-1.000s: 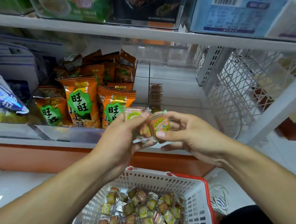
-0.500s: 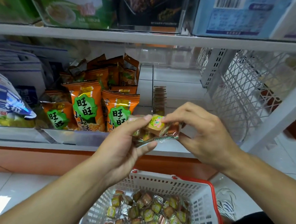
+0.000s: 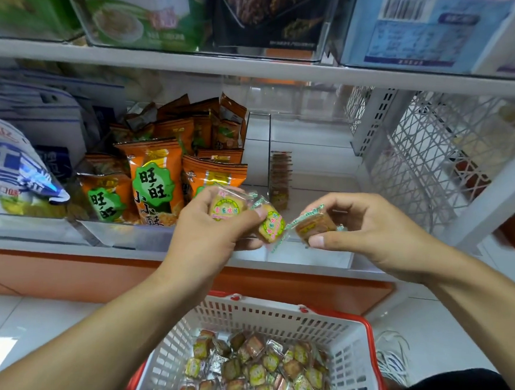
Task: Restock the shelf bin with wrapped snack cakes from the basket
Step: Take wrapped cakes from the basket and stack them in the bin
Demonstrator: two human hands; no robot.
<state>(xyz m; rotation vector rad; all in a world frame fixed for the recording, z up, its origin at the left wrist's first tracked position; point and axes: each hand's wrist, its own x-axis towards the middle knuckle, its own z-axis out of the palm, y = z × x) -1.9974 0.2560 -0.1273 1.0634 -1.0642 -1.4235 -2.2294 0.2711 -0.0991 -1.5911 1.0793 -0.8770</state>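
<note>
Snack cakes (image 3: 257, 372) mostly lie loose in the basket (image 3: 352, 345) on the floor — so the bulk of the restocking is left. One short row of cakes (image 3: 279, 178) stands along the left wall of the clear shelf bin (image 3: 313, 156); the rest of its floor is bare. Left hand (image 3: 209, 231) grips two wrapped cakes (image 3: 249, 217), and right hand (image 3: 365, 228) pinches a single cake (image 3: 314, 226) between thumb and fingers — both held just in front of the bin, none yet placed.

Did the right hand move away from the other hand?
Yes. The right hand pulled rightward with one snack cake, away from the left hand, across the clear bin.
</note>
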